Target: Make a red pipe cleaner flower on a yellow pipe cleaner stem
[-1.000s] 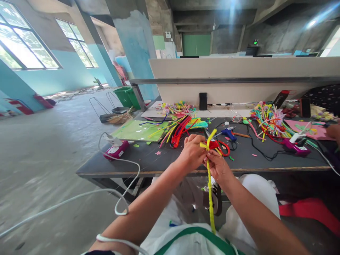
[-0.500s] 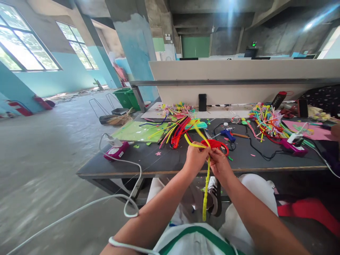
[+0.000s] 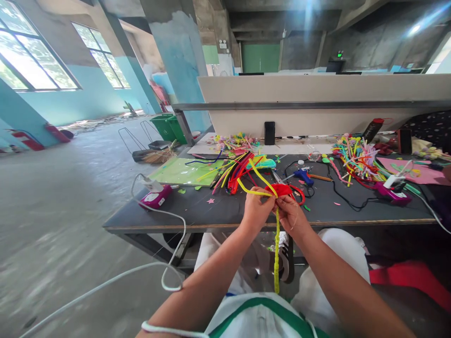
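Note:
Between my hands is a yellow pipe cleaner braid [image 3: 276, 256]; its twisted length hangs down past the table edge, and loose yellow strands stick up and away above my fingers. My left hand [image 3: 259, 206] is closed, pinching the strands at the top of the braid. Right beside it, my right hand [image 3: 289, 212] is closed on the same spot, fingertips almost touching the left ones. Just behind the hands lie red-handled scissors [image 3: 299, 195], partly hidden by them. A bundle of red, yellow and dark pipe cleaners [image 3: 239, 173] rests beyond my left hand.
A blue glue gun [image 3: 303, 176] with a black cord lies right of centre. Purple power strips [image 3: 157, 196] sit at both sides; a white cable [image 3: 176, 253] loops over my left arm. A phone [image 3: 269, 133] stands at the back near piled pipe cleaners [image 3: 354, 155].
The loose yellow strands have shifted slightly left and spread a little. The hanging braid has swung slightly right. Both hands keep their pinch at nearly the same place.

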Tool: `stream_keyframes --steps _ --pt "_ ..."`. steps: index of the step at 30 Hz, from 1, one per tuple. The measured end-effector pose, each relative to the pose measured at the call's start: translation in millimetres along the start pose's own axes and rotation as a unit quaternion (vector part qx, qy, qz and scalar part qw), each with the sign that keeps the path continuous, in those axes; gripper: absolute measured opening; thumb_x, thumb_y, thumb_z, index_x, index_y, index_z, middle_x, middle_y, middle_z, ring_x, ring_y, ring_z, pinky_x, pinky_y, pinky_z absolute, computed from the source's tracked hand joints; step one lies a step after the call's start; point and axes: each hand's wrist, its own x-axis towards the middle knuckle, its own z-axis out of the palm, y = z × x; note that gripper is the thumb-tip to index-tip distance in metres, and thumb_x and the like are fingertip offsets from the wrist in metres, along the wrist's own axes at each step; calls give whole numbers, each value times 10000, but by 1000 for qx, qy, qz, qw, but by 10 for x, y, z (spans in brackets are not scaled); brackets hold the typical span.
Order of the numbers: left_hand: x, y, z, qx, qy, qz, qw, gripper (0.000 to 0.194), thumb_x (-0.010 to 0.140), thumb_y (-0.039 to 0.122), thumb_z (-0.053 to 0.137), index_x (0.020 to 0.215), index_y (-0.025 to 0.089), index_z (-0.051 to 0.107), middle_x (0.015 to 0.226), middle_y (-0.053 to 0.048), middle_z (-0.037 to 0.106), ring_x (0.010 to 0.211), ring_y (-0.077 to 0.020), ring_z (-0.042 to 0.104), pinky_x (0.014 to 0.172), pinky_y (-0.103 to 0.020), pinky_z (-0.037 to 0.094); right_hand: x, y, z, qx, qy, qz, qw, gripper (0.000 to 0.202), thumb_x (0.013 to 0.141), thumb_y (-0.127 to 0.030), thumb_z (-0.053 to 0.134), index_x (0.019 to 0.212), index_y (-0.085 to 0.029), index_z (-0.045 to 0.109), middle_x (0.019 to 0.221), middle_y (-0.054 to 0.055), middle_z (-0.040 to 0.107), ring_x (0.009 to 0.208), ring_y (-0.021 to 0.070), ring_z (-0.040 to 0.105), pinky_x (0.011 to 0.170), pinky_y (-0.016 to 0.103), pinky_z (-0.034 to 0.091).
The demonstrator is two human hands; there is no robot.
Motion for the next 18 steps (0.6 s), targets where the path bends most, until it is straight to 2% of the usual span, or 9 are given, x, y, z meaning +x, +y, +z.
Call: stream_keyframes --steps 3,6,12,18 --pt "2 -9 -16 77 30 25 996 63 690 162 637 636 173 667 772 -38 607 840 -183 564 790 -328 448 2 5 15 -10 8 6 1000 188 616 -289 796 657 -195 638 621 -38 568 579 90 508 593 226 435" --pt "-4 -41 -13 108 35 30 993 54 686 171 644 636 169 662 780 -42 609 860 -191 554 809 -338 433 4 28 4 -24 8 9 1000 199 604 -299 803 642 -190 641 601 -36 565 567 90 507 575 223 430" --pt "-10 -103 -29 70 7 -6 998 70 690 174 631 637 160 675 776 -42 610 835 -183 571 752 -305 450 20 84 -58 -47 -1 3 999 182 622 -310 792 695 -197 669 633 -29 607 582 103 530 574 232 429" --pt "-11 -153 -71 23 -24 9 999 93 683 118 620 619 156 675 779 -41 609 764 -153 587 670 -262 470 28 94 -67 -96 -9 -8 995 246 606 -321 801 794 -216 684 607 -41 608 576 121 522 540 239 390"
